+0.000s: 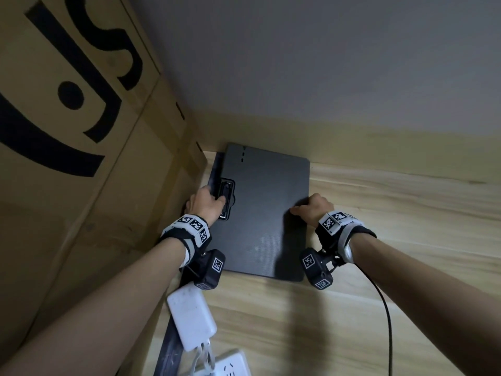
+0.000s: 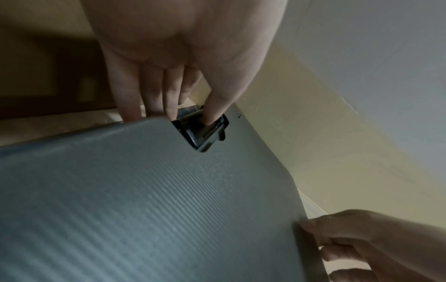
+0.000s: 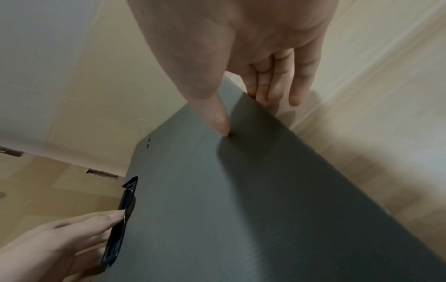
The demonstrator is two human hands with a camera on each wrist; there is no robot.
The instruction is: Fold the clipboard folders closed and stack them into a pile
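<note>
A dark grey ribbed clipboard folder point(image 1: 265, 213) lies closed on the wooden table point(image 1: 393, 240), its far end near the wall. My left hand point(image 1: 206, 203) grips its left edge, thumb pressed on the black clip point(image 1: 226, 196) and fingers curled over the edge beside the box. In the left wrist view the thumb sits on the clip point(image 2: 205, 131) above the folder point(image 2: 144, 200). My right hand point(image 1: 314, 207) pinches the right edge, thumb on top of the folder point(image 3: 241, 209), fingers point(image 3: 272, 89) down along the rim. A darker edge point(image 1: 214, 172) shows under the folder's left side.
A big cardboard box point(image 1: 81, 131) stands hard against the folder's left side. A white power bank point(image 1: 192, 321) and a white power strip point(image 1: 230, 367) lie near the front edge. A black cable point(image 1: 385, 308) runs from my right wrist. The grey wall point(image 1: 325, 63) closes the back.
</note>
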